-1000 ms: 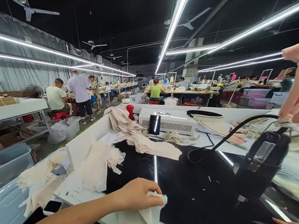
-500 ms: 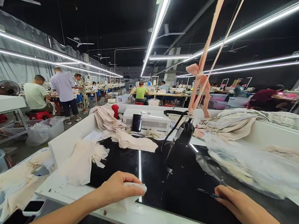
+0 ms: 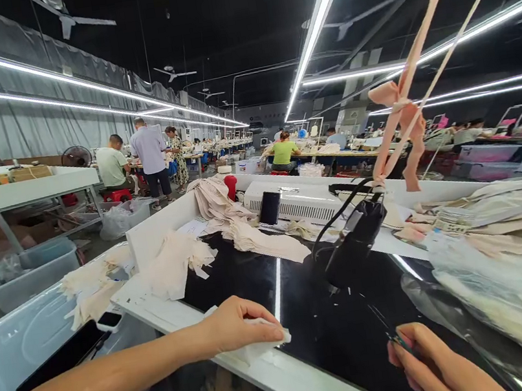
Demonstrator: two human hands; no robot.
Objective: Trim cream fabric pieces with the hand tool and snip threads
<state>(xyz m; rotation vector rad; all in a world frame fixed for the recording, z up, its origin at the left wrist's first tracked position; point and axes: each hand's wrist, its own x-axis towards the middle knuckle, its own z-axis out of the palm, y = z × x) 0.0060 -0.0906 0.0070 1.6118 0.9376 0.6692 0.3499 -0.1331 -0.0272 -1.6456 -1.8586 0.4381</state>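
My left hand is closed over the near edge of the black tabletop, pinching a folded piece of white cloth between thumb and fingers. Some of the cloth hangs below the hand onto the white table edge. On the right, my right hand is closed around a slim tool with thin dark pointed prongs and a teal part at the grip; its exact kind is unclear. The prongs point forward over the black tabletop, apart from the cloth.
A black handheld device hangs from peach fabric strips. Cream fabric pieces lie at the back beside a phone and a white vented machine. Clear plastic bags lie right. Co-workers sit and stand beyond.
The camera view has swung left, so things appear further right. The tool in my right hand now points more away from me. My left hand still pinches the white cloth.
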